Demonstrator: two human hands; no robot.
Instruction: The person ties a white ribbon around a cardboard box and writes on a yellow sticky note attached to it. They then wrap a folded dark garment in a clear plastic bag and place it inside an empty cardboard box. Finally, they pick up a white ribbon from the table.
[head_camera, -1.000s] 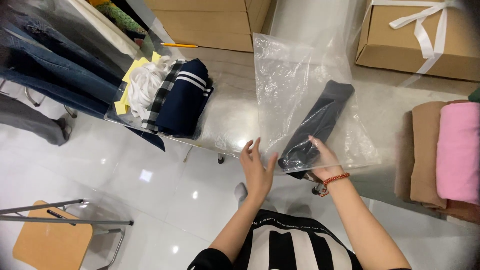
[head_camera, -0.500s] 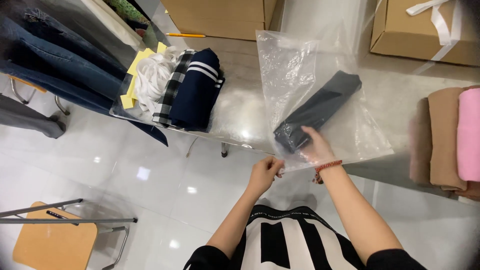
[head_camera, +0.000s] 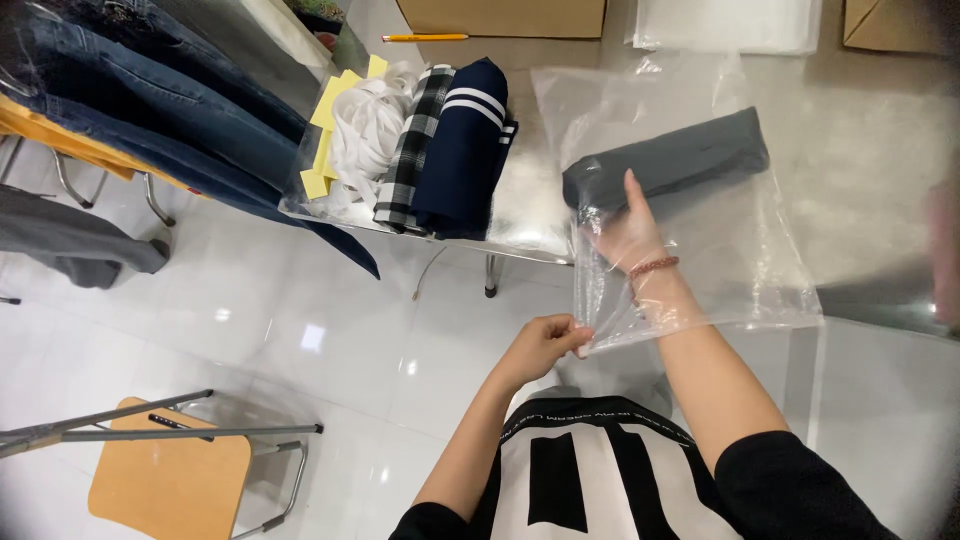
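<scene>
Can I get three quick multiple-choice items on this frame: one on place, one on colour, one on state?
1. Where is the right hand?
A. Inside the clear plastic bag
B. On the wooden chair
C. On the cardboard box

2. What colour is the folded garment in the bag?
A. Yellow
B. Dark grey
C. White

3. What is the left hand doing?
A. Hanging free
B. Lying flat on the table
C. Pinching the bag's open edge

Answers:
1 A, the hand and wrist show through the plastic.
2 B, the roll under the fingers is dark grey.
3 C, its fingers close on the bag's corner.
</scene>
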